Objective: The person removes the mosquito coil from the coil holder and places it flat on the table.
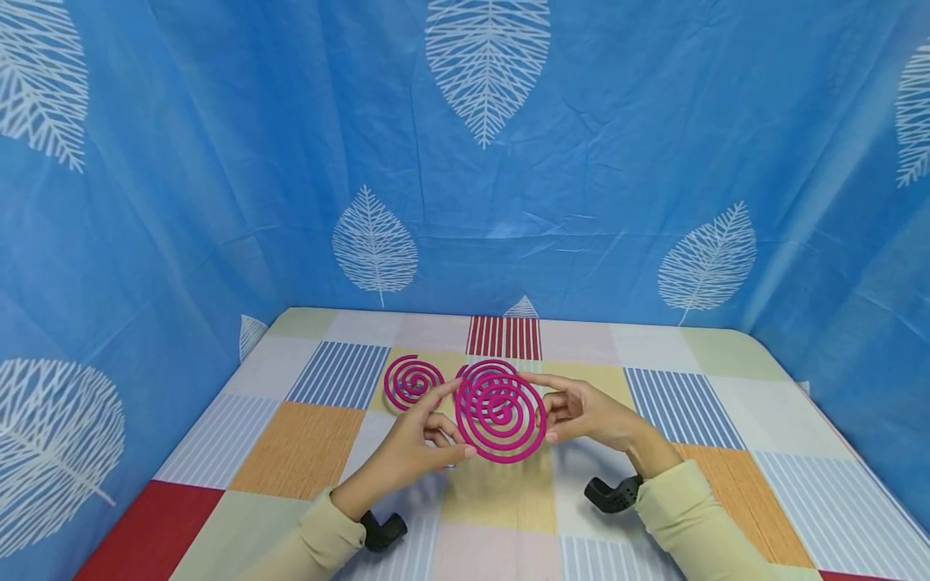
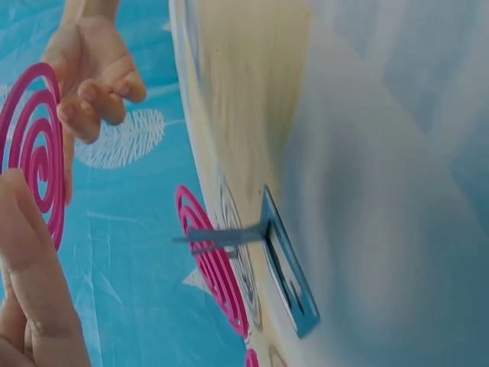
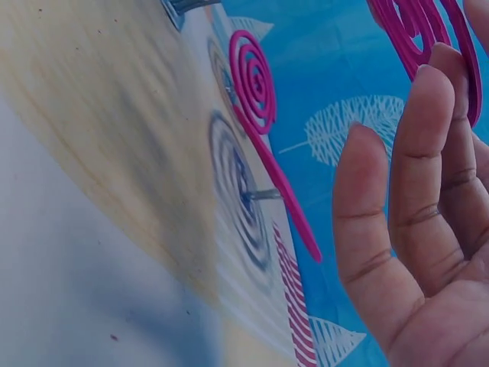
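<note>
A magenta mosquito coil [image 1: 501, 413] is held up above the table, its spiral face toward the head camera. My left hand [image 1: 421, 442] grips its left edge, index finger high and thumb low. On the opposite edge my right hand [image 1: 592, 414] holds it with index finger and thumb, the other fingers curled. Just below, in the left wrist view, a small metal coil stand [image 2: 302, 317] with an upright prong rests on the table. Farther back, one magenta coil [image 1: 414, 384] sits on the left, and another coil [image 1: 485, 373] stands partly hidden behind the held one.
A patchwork-patterned cloth [image 1: 305, 440] covers the table. Blue curtains [image 1: 581, 186] with white leaf prints enclose the back and sides. The two rear coils are raised on thin metal stands and cast spiral shadows.
</note>
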`<state>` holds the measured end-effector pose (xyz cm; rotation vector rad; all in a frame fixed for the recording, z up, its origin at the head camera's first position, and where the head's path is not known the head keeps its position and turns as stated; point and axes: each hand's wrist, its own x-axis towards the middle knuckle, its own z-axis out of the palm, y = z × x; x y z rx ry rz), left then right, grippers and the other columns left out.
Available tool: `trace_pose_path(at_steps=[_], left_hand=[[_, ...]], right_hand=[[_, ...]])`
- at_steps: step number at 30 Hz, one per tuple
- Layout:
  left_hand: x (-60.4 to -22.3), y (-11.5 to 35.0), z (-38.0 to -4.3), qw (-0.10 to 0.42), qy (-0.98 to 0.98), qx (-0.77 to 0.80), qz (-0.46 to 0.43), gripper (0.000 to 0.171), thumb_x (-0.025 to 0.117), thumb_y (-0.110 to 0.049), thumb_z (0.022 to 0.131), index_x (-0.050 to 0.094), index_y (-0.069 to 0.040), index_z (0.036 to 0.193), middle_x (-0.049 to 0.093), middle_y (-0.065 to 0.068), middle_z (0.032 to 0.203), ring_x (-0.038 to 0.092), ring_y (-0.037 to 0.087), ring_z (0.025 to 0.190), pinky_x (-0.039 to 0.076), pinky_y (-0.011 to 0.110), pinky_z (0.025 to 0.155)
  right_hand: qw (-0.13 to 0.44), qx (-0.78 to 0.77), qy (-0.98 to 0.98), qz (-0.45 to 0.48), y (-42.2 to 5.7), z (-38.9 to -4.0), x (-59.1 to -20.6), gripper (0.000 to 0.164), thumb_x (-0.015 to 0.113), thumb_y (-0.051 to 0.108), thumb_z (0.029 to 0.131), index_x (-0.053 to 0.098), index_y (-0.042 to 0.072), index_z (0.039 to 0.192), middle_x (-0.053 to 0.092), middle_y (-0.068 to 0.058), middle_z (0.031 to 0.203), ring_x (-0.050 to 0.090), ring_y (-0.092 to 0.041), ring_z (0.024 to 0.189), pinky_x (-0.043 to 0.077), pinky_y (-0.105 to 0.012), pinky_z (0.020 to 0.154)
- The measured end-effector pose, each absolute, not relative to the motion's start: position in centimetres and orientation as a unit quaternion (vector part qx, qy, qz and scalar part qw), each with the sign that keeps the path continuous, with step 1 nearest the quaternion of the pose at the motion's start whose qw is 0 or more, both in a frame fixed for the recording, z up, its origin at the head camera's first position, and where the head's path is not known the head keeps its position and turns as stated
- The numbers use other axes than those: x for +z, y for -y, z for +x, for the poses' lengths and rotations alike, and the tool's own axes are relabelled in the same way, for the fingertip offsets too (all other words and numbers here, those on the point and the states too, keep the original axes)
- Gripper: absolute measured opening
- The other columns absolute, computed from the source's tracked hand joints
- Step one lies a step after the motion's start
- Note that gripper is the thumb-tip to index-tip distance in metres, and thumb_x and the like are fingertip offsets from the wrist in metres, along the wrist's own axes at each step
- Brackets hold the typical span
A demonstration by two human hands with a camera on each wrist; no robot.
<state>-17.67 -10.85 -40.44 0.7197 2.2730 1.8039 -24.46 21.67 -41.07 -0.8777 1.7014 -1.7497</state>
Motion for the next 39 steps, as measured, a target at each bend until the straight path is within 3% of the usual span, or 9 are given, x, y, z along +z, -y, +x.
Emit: trace_pose_path(at_steps=[8,16,24,33,39], left_hand=[[-40.4,9.3,-17.7,0.075,-0.759,0.608,0.223,0.094,0.085,-0.010,0.093,0.030,-0.003,0.169,0.074,0.006,0.091,0.068,0.025,0.070,0.057,0.031,0.056],[-40.4,7.9,-18.1,0.081,-0.749,0.624,0.210,0.093,0.085,-0.013,0.094,0.031,-0.006,0.170,0.072,0.003,0.091,0.067,0.038,0.072,0.057,0.034,0.056],[-40.7,6.3,-18.6,0.082,-0.737,0.639,0.205,0.093,0.084,-0.013,0.094,0.031,-0.010,0.170,0.072,0.003,0.093,0.068,0.041,0.075,0.057,0.032,0.056],[-40.9,4.6,-19.1,0.074,-0.718,0.662,0.202,0.092,0.082,-0.012,0.095,0.031,-0.012,0.171,0.073,-0.001,0.091,0.066,0.024,0.070,0.056,0.028,0.055],[-40.7,3.7,-19.6,0.068,-0.717,0.663,0.202,0.091,0.083,-0.009,0.095,0.032,-0.013,0.171,0.073,-0.001,0.091,0.063,0.026,0.068,0.054,0.026,0.055]], right_hand=[[0.251,-0.653,-0.638,-0.323,-22.7,-24.5,-40.7,0.082,0.080,0.001,0.095,0.039,0.003,0.167,0.078,-0.005,0.122,0.076,-0.019,0.104,0.062,-0.034,0.092],[0.236,-0.658,-0.631,-0.338,-24.1,-24.8,-40.4,0.075,0.074,-0.005,0.097,0.045,0.009,0.165,0.077,-0.005,0.122,0.076,-0.022,0.107,0.062,-0.035,0.093],[0.215,-0.658,-0.628,-0.356,-25.5,-25.2,-40.4,0.066,0.071,-0.008,0.099,0.054,0.014,0.159,0.077,-0.003,0.115,0.074,-0.019,0.106,0.061,-0.033,0.092],[0.195,-0.654,-0.646,-0.342,-27.1,-25.4,-40.2,0.060,0.066,-0.010,0.100,0.059,0.017,0.153,0.077,-0.001,0.114,0.073,-0.015,0.109,0.060,-0.031,0.096],[0.191,-0.656,-0.641,-0.349,-28.1,-25.8,-40.3,0.063,0.062,-0.013,0.101,0.057,0.020,0.154,0.076,-0.002,0.118,0.072,-0.015,0.112,0.059,-0.030,0.098]])
